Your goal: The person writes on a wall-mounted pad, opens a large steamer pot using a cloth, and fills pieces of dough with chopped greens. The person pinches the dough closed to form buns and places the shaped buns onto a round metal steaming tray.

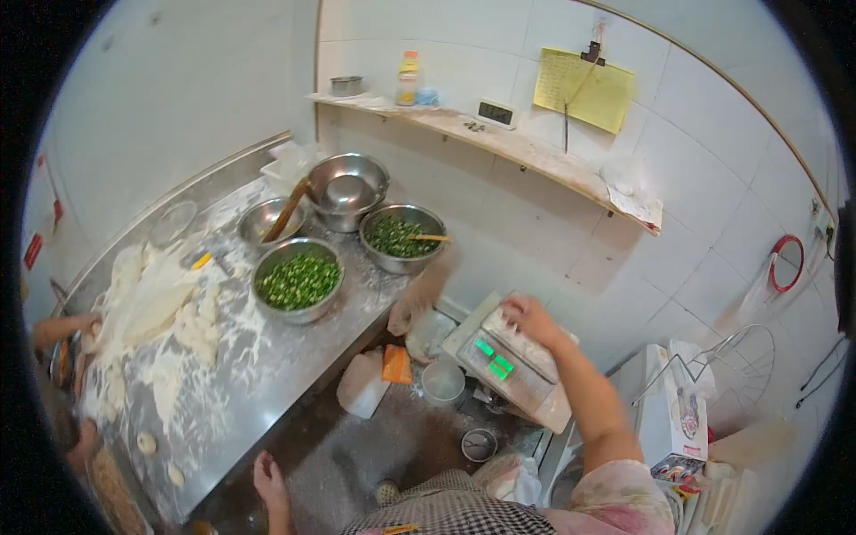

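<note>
My right hand (528,318) reaches over the far end of a digital scale (528,352) with lit green digits. Its fingers are bent and drawn together; what they pinch, if anything, is too blurred to make out. Low in the view, my left hand (270,481) hangs beside the metal table's edge, fingers stretched and holding nothing. A clear container (443,382) stands just left of the scale. Near it are an orange packet (397,365) and a white bag (363,385).
A floured steel table (294,366) carries dough (147,299), a bowl of chopped greens (299,278), another green-filled bowl (401,234) and other steel bowls (348,183). Another person's hands (80,328) are at the left edge. A wall shelf (526,152) runs above; boxes (682,410) stand right.
</note>
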Demonstrator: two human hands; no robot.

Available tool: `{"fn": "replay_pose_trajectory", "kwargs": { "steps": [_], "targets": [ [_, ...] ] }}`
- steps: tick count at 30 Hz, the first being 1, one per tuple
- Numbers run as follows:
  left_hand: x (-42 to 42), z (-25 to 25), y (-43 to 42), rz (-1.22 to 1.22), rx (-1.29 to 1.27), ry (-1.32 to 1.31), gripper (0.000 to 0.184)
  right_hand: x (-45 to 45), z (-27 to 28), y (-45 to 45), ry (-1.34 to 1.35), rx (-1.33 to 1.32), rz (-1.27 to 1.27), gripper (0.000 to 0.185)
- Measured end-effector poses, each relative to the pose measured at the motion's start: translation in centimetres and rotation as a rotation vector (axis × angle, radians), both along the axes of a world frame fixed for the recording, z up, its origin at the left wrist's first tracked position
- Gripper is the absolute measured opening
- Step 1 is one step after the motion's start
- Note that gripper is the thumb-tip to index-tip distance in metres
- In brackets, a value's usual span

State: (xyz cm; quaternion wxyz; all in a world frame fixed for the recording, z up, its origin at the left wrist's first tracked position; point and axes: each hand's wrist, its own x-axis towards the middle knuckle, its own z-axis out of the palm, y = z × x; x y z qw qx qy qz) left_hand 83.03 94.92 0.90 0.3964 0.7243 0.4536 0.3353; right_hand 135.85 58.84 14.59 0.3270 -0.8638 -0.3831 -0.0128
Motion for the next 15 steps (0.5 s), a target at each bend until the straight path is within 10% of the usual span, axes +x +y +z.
{"fn": "replay_pose_trajectory", "kwargs": {
  "steps": [9,13,15],
  "targets": [
    [17.2,0.9,8.5,0.27,0.012,-0.31,0.046,19.5,24.1,-0.3,-0.274,0.107,-0.453,0.033],
    [17.2,-4.6,12.0,0.439,0.325,0.434,0.045,28.4,27.1,-0.1,-0.43,-0.044,-0.628,0.034],
    [19.6,-1.5,10.4,0.629,0.68,0.413,0.034,31.3,28.3,0.5,-0.445,-0.105,-0.725,0.036]
  ]
}}
